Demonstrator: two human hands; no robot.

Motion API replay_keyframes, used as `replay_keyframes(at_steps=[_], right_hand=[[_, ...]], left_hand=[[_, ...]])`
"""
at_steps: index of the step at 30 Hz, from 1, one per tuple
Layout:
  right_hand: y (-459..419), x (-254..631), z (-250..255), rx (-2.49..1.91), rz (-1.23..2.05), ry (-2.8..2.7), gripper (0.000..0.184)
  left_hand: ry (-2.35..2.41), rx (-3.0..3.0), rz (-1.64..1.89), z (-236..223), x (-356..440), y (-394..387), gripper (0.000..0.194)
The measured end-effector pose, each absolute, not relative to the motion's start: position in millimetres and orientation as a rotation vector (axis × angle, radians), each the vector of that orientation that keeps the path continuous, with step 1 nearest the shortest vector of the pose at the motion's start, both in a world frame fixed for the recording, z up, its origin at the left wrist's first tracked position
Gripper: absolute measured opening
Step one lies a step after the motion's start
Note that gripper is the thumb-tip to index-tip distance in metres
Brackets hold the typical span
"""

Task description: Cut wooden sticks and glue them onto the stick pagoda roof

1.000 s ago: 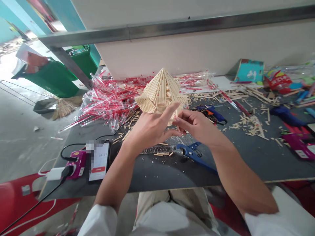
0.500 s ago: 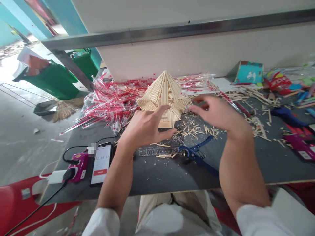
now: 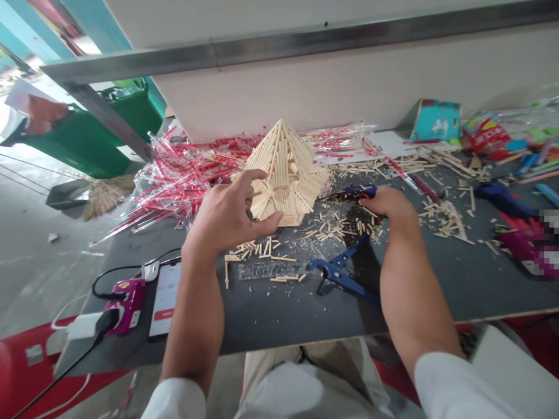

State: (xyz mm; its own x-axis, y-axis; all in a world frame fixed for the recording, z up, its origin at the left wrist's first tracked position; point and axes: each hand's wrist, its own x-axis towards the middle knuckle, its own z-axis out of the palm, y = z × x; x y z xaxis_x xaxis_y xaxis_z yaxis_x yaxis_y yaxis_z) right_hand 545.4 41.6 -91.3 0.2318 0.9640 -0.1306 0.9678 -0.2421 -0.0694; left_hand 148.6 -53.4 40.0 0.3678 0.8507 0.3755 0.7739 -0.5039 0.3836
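A pointed, roof-like model built of thin wooden sticks (image 3: 282, 151) stands at the middle of the table. At its front left is my left hand (image 3: 227, 215), with thumb and forefinger spread apart and nothing between them; whether it touches the model I cannot tell. My right hand (image 3: 388, 206) is closed around the blue glue gun (image 3: 364, 191), which lies to the right of the model, its nozzle toward the model. The hand hides most of its handle. Nearer to me lies a blue cutter (image 3: 343, 273) with its handles apart, beside a clear ruler (image 3: 266, 270).
Cut stick pieces (image 3: 332, 227) are scattered around the model. Clear and red plastic wrappers (image 3: 174, 180) are heaped at the back left. A phone (image 3: 163, 302) and a purple power adapter (image 3: 126, 305) with cords lie front left. Another blue tool (image 3: 502, 201) lies far right.
My right hand has left the model's front, moved right and closed on the glue gun. My left hand has shifted left, its fingers still apart.
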Motion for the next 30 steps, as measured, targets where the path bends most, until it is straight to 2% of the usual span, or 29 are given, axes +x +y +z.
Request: replay_keyframes(at_steps=[3,7,9,12,18,23,30], right_hand=[[34.6,542.5,-81.8,2.574,-0.267,1.755,0.039],[16.0,535.2,-52.7,2.794,-0.197,1.738,0.062],[8.8,529.1,-34.7,2.891,-0.178,1.771,0.066],[3.6,515.3,-8.5,2.994,-0.120,1.857,0.060],[-7.3,476.5,32.7,3.186,0.357,2.400,0.039],[-22.7,449.6,47.6,2.997,0.771,2.766,0.037],[-16.0,441.2,38.1,2.423,0.780,2.898,0.039]], left_hand=[[1.527,2.461,0.855,44.9,144.2,-54.6,0.057],[1.497,2.475,1.010,49.6,139.0,-52.0,0.052],[1.481,2.430,1.072,49.6,138.8,-47.4,0.052],[1.489,2.367,1.101,46.5,139.5,-38.2,0.052],[1.470,2.406,1.098,39.0,136.5,-28.6,0.059],[1.448,2.358,1.063,39.8,138.8,-31.4,0.056],[1.469,2.399,1.071,37.7,134.6,-29.3,0.060]])
